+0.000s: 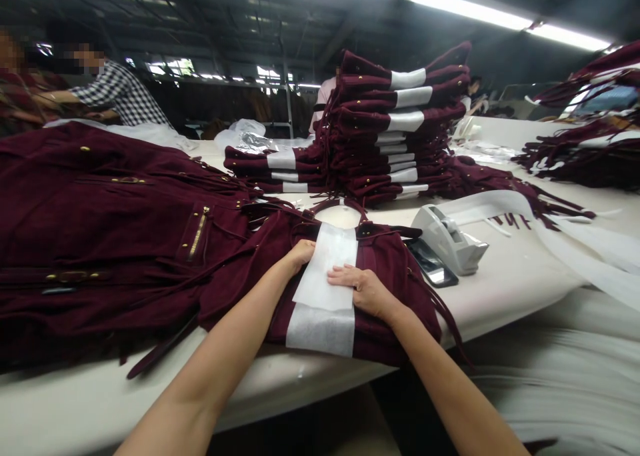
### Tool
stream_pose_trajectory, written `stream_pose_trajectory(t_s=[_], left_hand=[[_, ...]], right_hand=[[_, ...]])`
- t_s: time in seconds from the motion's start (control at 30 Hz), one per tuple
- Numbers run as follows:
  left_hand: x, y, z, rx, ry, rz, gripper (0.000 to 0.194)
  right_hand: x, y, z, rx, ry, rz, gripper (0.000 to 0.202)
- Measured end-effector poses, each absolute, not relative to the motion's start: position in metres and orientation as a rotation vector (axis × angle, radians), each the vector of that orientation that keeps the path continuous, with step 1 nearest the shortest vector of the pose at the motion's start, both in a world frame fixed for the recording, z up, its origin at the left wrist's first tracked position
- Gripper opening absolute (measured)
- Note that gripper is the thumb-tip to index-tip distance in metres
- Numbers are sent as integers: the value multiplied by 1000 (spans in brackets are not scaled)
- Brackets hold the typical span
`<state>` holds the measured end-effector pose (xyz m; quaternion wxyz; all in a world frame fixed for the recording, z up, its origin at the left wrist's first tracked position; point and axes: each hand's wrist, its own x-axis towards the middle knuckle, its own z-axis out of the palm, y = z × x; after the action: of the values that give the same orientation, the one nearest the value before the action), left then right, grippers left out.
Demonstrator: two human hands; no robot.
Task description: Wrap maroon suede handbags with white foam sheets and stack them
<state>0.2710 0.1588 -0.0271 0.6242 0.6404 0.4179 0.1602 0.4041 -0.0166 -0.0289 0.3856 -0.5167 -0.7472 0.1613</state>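
A folded burgundy garment (385,289) lies at the front edge of the table, with a white non-woven band (327,296) running across its middle. The band's ends overlap on top. My left hand (301,254) is closed at the left edge of the band, its fingertips partly hidden there. Flat on the upper layer rests my right hand (364,291), its fingers stretched out and pointing left. Just beyond the garment's right side stand a grey tape dispenser (450,239) and a dark phone (431,263).
Burgundy garments (100,196) with brass zips and studs spread across the left. Behind rises a tall stack of banded garments (400,123), a lower stack (280,166) beside it. White strips (565,243) hang over the table's right side. A person in a checked shirt (123,93) works at far left.
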Motion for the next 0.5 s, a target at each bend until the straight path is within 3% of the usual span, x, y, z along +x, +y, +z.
stream_pose_trajectory(t_s=[0.33, 0.5], left_hand=[[272, 145, -19, 1535, 1065, 485, 27], [257, 125, 9, 1685, 1242, 815, 26]], right_hand=[[391, -28, -31, -1406, -1845, 384, 48], [390, -27, -32, -1476, -1876, 389, 46]])
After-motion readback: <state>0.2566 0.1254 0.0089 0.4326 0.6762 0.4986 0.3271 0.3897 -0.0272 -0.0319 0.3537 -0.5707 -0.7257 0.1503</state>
